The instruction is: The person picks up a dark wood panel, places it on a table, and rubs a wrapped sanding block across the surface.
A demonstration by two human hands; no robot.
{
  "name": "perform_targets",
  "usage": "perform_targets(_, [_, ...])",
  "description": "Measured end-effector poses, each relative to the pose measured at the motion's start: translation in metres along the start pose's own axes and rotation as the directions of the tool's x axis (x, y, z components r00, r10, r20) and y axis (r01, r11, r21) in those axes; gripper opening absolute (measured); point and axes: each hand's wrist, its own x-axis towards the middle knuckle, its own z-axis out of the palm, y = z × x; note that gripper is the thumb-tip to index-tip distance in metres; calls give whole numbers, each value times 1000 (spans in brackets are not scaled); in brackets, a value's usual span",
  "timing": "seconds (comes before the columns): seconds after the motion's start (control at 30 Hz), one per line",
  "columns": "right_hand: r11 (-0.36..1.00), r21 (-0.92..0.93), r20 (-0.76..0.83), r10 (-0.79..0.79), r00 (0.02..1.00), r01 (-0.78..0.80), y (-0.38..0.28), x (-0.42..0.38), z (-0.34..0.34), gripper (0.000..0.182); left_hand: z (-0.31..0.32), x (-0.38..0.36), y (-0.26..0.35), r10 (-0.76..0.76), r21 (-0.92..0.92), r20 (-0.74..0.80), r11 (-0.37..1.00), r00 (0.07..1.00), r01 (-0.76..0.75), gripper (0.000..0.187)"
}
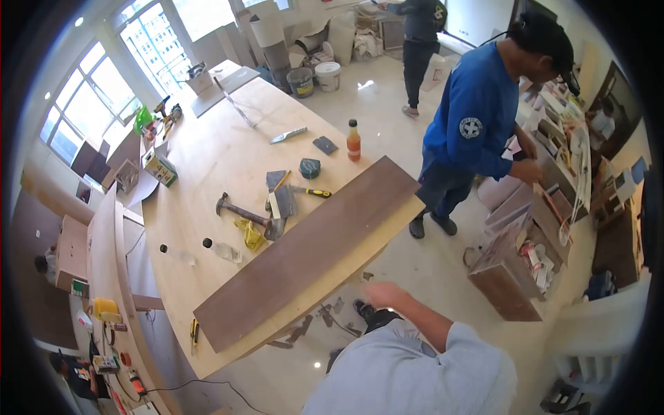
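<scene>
My right hand (386, 295) is in front of my body, beside the near edge of the worktable and apart from it. Its fingers look curled in, and whatever they may hold is hidden. My left hand is out of view. Nearest to my right hand, a long dark brown board (308, 252) lies along the edge of the pale wooden tabletop (200, 159). Beyond the board lie a claw hammer (242, 211), a crumpled yellow bag (250, 235), a yellow-and-black handled tool (315, 192) and grey sheet pieces (285, 204).
An orange-filled bottle (353, 142), a utility knife (289, 135) and a clear bottle (225, 250) are on the table. A co-worker in blue (470, 117) bends over a cluttered bench at right. An open wooden box (505, 277) and scraps (301, 328) are on the floor.
</scene>
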Motion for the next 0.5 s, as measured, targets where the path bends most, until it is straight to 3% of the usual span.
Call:
perform_targets(0.03, [996, -87, 43, -14, 999, 18, 19, 5, 20, 31, 0, 1, 2, 52, 10, -8, 999, 999, -52, 52])
perform_targets(0.1, [977, 68, 32, 202, 979, -204, 30, -10, 24, 36, -3, 6, 0, 193, 27, -27, 981, 981, -192, 56])
perform_targets(0.2, [961, 143, -145, 255, 956, -235, 25, -48, 29, 40, -26, 37, 20, 448, 88, -23, 891, 894, -445, 64])
perform_targets(0.23, [953, 186, -203, 274, 940, -238, 16, -66, 32, 41, -38, 47, 37, 404, 178, 15, 899, 915, -400, 73])
perform_targets(0.27, [941, 230, -265, 306, 914, -249, 10, -82, 40, 43, -49, 55, 57, 366, 62, 60, 927, 928, -370, 78])
perform_targets(0.3, [931, 234, -241, 335, 911, -280, 4, -93, 61, 44, -56, 58, 74, 327, -47, 122, 945, 937, -323, 83])
perform_targets(0.37, [894, 240, -186, 424, 887, -378, -8, -119, 107, 47, -70, 69, 101, 389, -13, 211, 919, 897, -395, 85])
perform_targets(0.43, [863, 282, 4, 436, 900, -419, -35, -154, 134, 48, -75, 93, 107, 420, 34, 312, 892, 852, -452, 87])
perform_targets(0.47, [859, 297, 90, 410, 908, -417, -44, -169, 140, 49, -72, 113, 96, 524, 7, 312, 833, 792, -554, 87])
perform_targets(0.5, [837, 321, 119, 429, 895, -444, -46, -186, 147, 49, -64, 113, 95, 466, 37, 335, 862, 819, -506, 86])
